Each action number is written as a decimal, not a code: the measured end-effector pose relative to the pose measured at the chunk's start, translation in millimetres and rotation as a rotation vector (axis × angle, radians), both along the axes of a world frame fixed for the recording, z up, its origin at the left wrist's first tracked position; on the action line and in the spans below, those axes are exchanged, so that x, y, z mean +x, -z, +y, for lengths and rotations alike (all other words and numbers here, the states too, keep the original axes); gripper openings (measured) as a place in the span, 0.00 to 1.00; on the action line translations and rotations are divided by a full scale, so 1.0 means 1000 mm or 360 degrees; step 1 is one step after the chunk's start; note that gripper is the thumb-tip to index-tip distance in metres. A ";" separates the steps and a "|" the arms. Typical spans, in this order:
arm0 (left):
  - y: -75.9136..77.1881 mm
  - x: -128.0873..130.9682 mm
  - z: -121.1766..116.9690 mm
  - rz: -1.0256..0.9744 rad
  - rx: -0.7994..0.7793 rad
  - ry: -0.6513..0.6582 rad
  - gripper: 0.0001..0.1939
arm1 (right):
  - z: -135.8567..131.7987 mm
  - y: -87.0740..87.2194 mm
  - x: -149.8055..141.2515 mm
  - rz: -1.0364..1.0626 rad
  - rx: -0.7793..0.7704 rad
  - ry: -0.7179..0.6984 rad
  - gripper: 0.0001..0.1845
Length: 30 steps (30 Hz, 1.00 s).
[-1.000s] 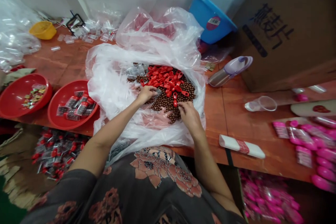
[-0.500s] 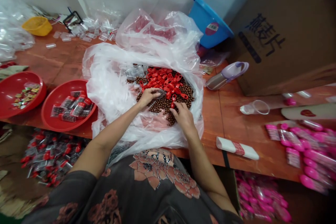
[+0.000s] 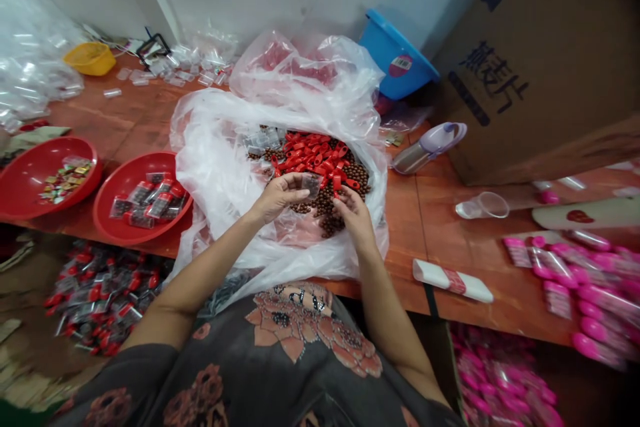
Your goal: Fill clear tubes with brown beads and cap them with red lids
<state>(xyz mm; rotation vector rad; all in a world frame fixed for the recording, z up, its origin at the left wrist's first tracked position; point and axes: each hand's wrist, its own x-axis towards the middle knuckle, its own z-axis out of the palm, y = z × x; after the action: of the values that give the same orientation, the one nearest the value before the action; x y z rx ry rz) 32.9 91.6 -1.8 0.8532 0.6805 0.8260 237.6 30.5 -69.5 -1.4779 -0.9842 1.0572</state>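
My left hand (image 3: 281, 199) pinches a small clear plastic tube (image 3: 312, 185) with dark contents, holding it over an open plastic bag (image 3: 210, 140). Close by on the right, my right hand (image 3: 356, 215) grips a red cap (image 3: 337, 183) between thumb and fingers, apart from the tube. Beneath both hands, the bag holds many brown balls (image 3: 330, 223), a heap of red caps (image 3: 317, 150) and some clear empty tubes (image 3: 263, 139) at its back left.
Left of the bag, a red bowl (image 3: 113, 230) contains several filled, red-capped tubes; another red bowl (image 3: 20, 203) has wrapped pieces. A steel bottle (image 3: 413, 157), blue basin (image 3: 395, 57) and large carton (image 3: 500, 140) stand right. Pink-capped tubes (image 3: 595, 280) lie at far right.
My right hand has lifted the red cap off the pile, turning it upright. My left hand has tilted the tube so its side faces me. The view has shifted slightly.
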 end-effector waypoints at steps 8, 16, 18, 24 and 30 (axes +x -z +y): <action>0.004 -0.007 -0.026 0.0145 -0.0028 -0.0022 0.24 | -0.017 -0.042 -0.007 0.0740 0.0037 -0.0113 0.23; 0.013 -0.007 -0.037 0.0199 0.0045 -0.0005 0.23 | -0.023 -0.052 -0.018 0.0526 0.0056 -0.0245 0.19; 0.013 -0.008 -0.040 0.0200 0.0061 -0.0010 0.22 | -0.025 -0.051 -0.019 0.0418 0.0066 -0.0258 0.20; 0.009 -0.010 -0.044 0.0229 0.0140 -0.0014 0.19 | -0.032 -0.060 -0.017 -0.0123 0.0161 -0.0463 0.24; 0.017 -0.010 -0.042 0.0288 0.0201 -0.0002 0.19 | -0.031 -0.063 -0.017 0.0007 0.0081 -0.0519 0.25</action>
<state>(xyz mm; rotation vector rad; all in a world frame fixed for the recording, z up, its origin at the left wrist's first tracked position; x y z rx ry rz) 22.6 49.5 -18.4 1.0510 0.7939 0.8054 220.8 -0.5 -6.3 -1.3000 -1.2688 1.2547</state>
